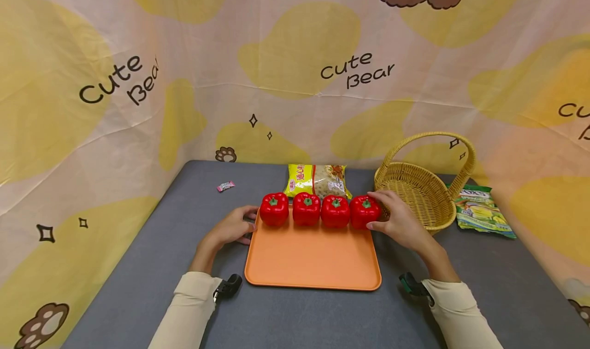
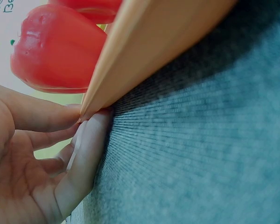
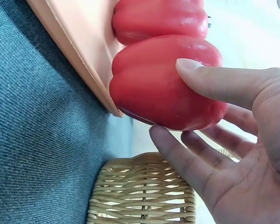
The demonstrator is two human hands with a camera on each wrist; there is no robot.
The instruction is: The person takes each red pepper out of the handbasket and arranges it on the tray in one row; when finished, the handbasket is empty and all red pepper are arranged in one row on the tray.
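Note:
Several red bell peppers [image 1: 306, 209] stand in a row along the far side of an orange tray [image 1: 313, 259]. At the row's right end, my right hand [image 1: 400, 222] holds the last bell pepper [image 1: 363, 213], thumb on one side and fingertips on the other. The right wrist view shows that pepper [image 3: 151, 86] at the tray's corner, beside its neighbour. My left hand [image 1: 230, 227] pinches the tray's left edge; in the left wrist view the thumb lies at the tray's rim [image 2: 130, 51] and the fingers reach its underside. The leftmost pepper [image 2: 58, 51] sits just above that hand.
A wicker basket [image 1: 417, 195] with a tall handle stands right of the tray, close to my right hand. Green snack packets [image 1: 481, 210] lie beyond it. Behind the peppers rests a yellow pasta bag [image 1: 318, 180]. A small pink-wrapped candy [image 1: 226, 186] lies at the back left.

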